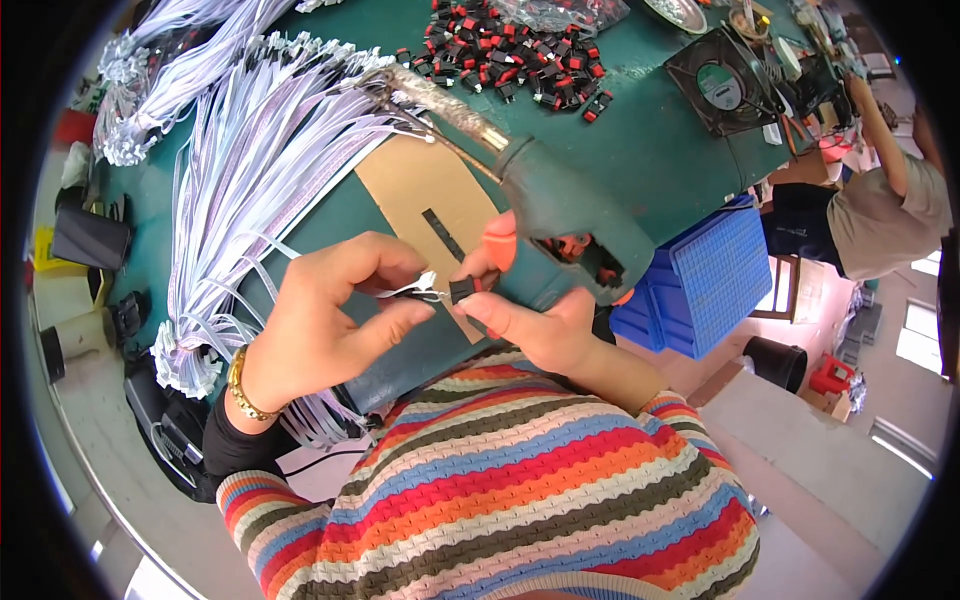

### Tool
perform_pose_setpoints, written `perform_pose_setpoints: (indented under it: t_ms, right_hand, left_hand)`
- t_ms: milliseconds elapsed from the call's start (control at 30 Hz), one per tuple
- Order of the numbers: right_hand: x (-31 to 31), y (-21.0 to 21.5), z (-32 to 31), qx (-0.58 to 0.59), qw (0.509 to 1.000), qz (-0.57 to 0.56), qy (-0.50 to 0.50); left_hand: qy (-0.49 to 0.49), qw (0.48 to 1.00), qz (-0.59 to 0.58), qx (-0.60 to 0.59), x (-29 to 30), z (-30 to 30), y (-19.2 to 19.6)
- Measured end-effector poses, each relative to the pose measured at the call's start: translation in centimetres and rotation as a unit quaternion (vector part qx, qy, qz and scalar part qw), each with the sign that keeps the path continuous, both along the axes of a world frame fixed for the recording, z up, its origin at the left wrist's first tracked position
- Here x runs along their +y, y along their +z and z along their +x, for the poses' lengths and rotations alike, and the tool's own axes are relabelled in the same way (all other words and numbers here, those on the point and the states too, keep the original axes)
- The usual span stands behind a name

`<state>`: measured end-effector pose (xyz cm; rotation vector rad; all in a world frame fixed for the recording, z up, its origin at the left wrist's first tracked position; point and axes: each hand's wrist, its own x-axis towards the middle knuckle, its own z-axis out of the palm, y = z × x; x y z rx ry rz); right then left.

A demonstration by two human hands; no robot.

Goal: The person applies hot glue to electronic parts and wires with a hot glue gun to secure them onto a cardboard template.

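My left hand (pixel 325 315) pinches the end of a thin white cable (pixel 398 292) between thumb and fingers. Bare metal ends and a small white connector (pixel 428 280) show at its fingertips. Facing it, a small black-and-red rocker switch (pixel 466 290) sits between the thumb and finger of my right hand (pixel 540 325). The same hand is wrapped around the handle of a worn green heat gun (pixel 570 200) with an orange trigger. Its metal nozzle (pixel 440 100) points to the upper left. Only a slight gap appears between cable end and switch.
Bundled white ribbon cables (pixel 260 160) cover the table's left side. Red-and-black switches (pixel 510 55) lie heaped at the back. Tan cardboard (pixel 415 180) is under my hands. A black fan (pixel 720 82), a blue crate (pixel 700 280) and another person (pixel 880 220) are on the right.
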<state>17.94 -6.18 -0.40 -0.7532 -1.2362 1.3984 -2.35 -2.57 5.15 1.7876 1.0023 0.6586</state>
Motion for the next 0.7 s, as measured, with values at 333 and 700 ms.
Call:
perform_pose_setpoints:
  t_ms: [333, 700]
  right_hand:
    - [-0.14, 0.2, 0.41, 0.048, 0.993, -0.103, -0.039]
    - [-0.54, 0.4, 0.31, 0.08, 0.986, -0.146, 0.0]
  left_hand:
    - [-0.008, 0.992, -0.118, 0.031, 0.5, -0.12, 0.29]
    - [-0.012, 0.973, -0.224, -0.06, 0.54, -0.06, -0.49]
